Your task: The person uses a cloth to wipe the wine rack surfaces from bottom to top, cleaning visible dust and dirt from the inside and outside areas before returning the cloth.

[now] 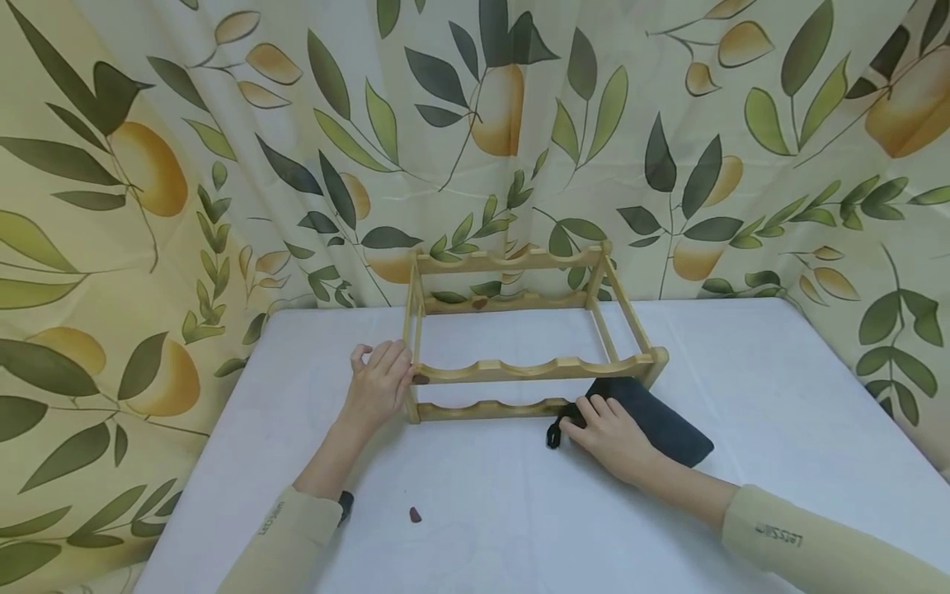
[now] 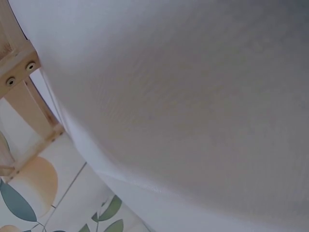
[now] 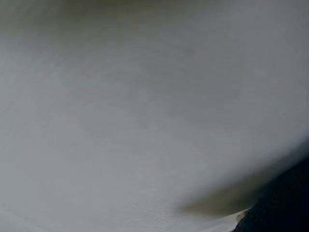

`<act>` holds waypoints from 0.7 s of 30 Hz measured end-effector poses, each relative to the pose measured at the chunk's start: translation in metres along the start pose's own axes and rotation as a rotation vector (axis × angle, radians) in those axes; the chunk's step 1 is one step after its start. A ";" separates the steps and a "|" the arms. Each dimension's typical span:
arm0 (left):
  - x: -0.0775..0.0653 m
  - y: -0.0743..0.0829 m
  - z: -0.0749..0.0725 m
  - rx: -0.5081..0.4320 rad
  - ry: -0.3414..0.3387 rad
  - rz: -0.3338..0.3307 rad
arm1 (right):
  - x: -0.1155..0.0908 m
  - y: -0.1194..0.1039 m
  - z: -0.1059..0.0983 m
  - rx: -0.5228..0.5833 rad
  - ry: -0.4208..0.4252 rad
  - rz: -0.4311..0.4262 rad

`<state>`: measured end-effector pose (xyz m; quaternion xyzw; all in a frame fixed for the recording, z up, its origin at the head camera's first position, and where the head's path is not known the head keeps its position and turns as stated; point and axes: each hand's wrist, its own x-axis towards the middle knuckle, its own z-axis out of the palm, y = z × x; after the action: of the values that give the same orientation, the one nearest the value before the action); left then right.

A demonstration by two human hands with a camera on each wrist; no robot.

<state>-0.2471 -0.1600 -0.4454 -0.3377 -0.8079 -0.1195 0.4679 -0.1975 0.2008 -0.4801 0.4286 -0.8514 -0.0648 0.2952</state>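
Observation:
A light wooden rack with scalloped rails stands towards the back of the table in the head view. My left hand grips its front left corner, fingers at the post. In the left wrist view, part of the wooden frame shows with two bolt heads. By the rack's front right corner, a dark drawstring pouch lies on the table, partly behind the front rail. My right hand holds it near its gathered neck, where a black cord end hangs out. The right wrist view catches only the pouch's dark cloth.
A small dark red chip lies on the white tablecloth in front of the rack. Similar reddish-brown spots show on the front rail's left end and the rear lower rail. A leaf-and-fruit patterned curtain hangs right behind the table.

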 end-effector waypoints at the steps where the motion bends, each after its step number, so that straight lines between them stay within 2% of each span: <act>1: 0.000 0.000 0.000 0.001 -0.003 -0.001 | 0.001 -0.001 0.000 0.009 0.012 0.003; 4: 0.000 0.001 -0.001 0.002 -0.014 -0.008 | 0.007 -0.005 0.000 0.041 0.055 0.003; 8: 0.000 0.001 -0.002 -0.004 -0.016 -0.022 | 0.020 -0.012 0.000 0.050 0.073 -0.013; 14: 0.000 0.002 0.000 0.000 -0.011 -0.017 | 0.034 -0.021 0.004 0.005 0.027 -0.016; 21: 0.001 0.002 -0.001 -0.004 -0.010 -0.009 | 0.032 -0.020 0.004 -0.007 0.003 0.015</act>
<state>-0.2458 -0.1588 -0.4441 -0.3355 -0.8116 -0.1217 0.4625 -0.2003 0.1630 -0.4765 0.4211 -0.8539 -0.0650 0.2987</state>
